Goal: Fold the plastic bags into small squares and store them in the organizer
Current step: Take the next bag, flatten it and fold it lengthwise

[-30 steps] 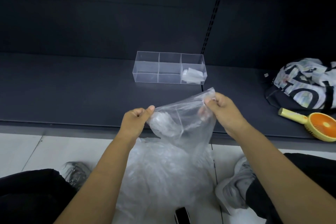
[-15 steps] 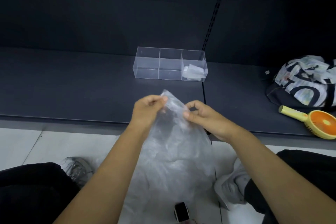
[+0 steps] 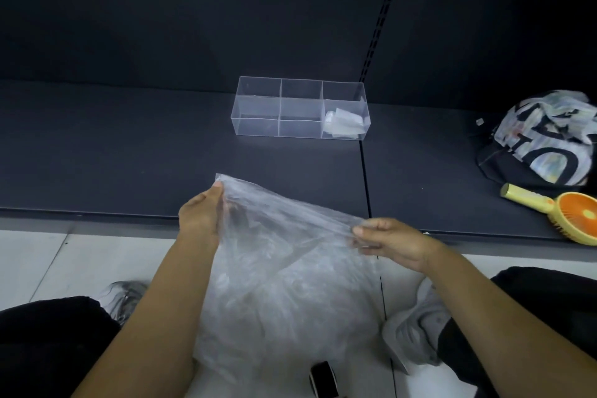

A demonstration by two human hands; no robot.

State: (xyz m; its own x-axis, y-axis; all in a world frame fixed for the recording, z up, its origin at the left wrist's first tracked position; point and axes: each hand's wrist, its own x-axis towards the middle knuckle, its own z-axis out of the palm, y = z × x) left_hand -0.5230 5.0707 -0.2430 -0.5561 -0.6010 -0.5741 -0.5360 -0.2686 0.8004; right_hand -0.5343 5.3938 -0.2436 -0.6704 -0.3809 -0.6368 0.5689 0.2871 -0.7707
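A clear plastic bag point(image 3: 284, 236) is stretched between my hands above the front edge of the dark shelf. My left hand point(image 3: 202, 215) pinches its far left corner. My right hand point(image 3: 387, 241) pinches the right corner, lower and nearer to me. The rest of the bag hangs down over a heap of more clear bags point(image 3: 284, 317) on the floor between my legs. The clear organizer point(image 3: 258, 107) with several compartments stands further back on the shelf. Its front right compartment holds folded bags point(image 3: 344, 123).
A dark shelf point(image 3: 129, 155) runs across the view, with a black back wall behind it. On its right lie a printed black-and-white bag point(image 3: 546, 152) and a yellow-orange handheld fan point(image 3: 562, 212). Grey shoes point(image 3: 416, 333) and a small black object point(image 3: 323, 378) lie on the white floor.
My hands, close together at the bag's top half a second ago, have moved apart. The bag's edge is now pulled wide, with the right hand lower and further right.
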